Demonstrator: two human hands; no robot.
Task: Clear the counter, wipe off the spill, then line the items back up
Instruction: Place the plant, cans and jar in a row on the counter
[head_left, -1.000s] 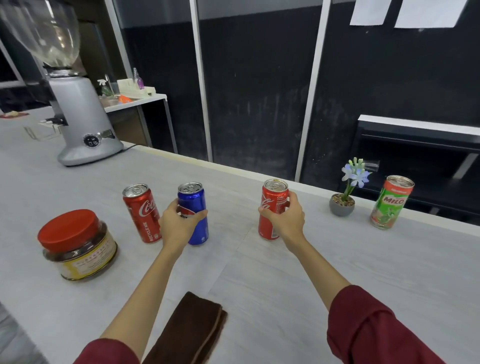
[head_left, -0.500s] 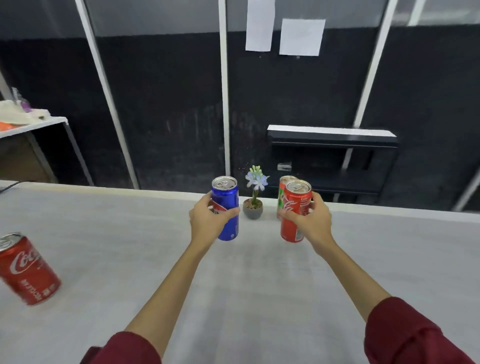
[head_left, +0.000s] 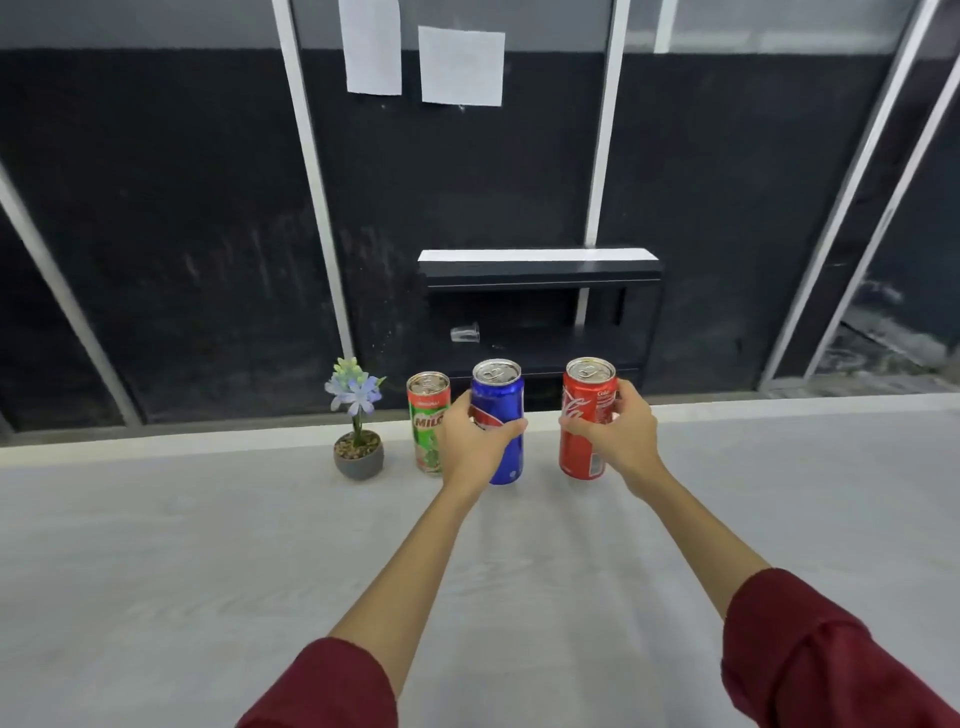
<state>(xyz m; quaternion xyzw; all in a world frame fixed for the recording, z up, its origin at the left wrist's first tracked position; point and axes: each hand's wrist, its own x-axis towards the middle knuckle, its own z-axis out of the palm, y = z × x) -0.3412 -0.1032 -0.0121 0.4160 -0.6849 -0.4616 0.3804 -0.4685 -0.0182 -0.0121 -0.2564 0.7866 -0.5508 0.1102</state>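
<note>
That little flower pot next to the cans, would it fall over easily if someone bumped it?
Probably fairly steady at the base: the flower pot is low and squat on the counter. The tall thin stem and blooms look floppy and likely to bend first. It stands apart from the green can, so a push could slide it.

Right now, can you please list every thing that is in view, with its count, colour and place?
Milo can: 1, green and red, far edge of counter, right of the plant.
Blue can: 1, blue, right of the Milo can, in the left hand.
Coca-Cola can: 1, red, right of the blue can, in the right hand.
Potted plant: 1, pale blue flowers, grey pot, left end of the row.
Counter: 1, light grey.
Shelf unit: 1, black, white top, behind the counter.
Paper sheets: 2, white, on the dark wall.
Left hand: grips the blue can.
Right hand: grips the Coca-Cola can.
</note>
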